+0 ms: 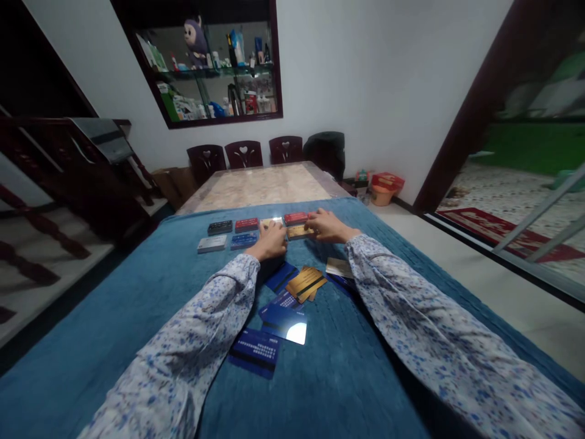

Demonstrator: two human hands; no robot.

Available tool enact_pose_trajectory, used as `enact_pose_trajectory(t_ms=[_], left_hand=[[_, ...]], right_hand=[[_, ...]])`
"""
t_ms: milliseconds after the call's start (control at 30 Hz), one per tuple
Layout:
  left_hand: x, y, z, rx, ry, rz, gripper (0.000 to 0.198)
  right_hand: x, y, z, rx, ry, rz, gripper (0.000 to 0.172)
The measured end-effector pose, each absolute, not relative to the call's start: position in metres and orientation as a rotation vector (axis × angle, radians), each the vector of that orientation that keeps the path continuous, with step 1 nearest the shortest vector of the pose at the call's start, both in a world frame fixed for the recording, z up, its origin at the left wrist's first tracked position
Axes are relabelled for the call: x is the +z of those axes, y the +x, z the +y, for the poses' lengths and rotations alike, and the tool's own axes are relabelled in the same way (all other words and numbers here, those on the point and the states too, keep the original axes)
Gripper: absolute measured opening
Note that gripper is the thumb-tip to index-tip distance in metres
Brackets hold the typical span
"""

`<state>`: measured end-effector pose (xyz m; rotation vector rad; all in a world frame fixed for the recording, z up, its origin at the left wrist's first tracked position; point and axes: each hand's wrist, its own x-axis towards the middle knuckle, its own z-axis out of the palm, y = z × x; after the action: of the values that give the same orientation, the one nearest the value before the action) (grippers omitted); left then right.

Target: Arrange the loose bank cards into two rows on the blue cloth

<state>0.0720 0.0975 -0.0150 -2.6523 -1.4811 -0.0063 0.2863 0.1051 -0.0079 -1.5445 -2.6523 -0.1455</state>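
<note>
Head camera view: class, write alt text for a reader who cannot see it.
A person's left hand and right hand rest among small sorted stacks of plastic cards in two rows on a blue textured cloth. Loose blue and gold cards lie scattered between the floral-sleeved forearms.

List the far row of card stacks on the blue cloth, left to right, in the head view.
Black stack of cards → red stack of cards → glossy gold card just beyond the left hand → second red stack of cards → right hand.
</note>
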Motion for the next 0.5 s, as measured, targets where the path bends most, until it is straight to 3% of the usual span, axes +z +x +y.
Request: enact_pose_trajectory(t_ms=[167, 500], left_hand=[[-0.015, 0.066, 0.085, -0.024, -2.630, -1.469, 0.036], [-0.022, 0.048, 0.058, -0.076, -2.662, -1.471, 0.035]], right_hand=[[-0.007, 0.281, 0.092, -0.123, -1.497, -2.622, 0.025], [-0.010, 0.266, 0.072, -0.092, -1.359, -2.655, 0.022]])
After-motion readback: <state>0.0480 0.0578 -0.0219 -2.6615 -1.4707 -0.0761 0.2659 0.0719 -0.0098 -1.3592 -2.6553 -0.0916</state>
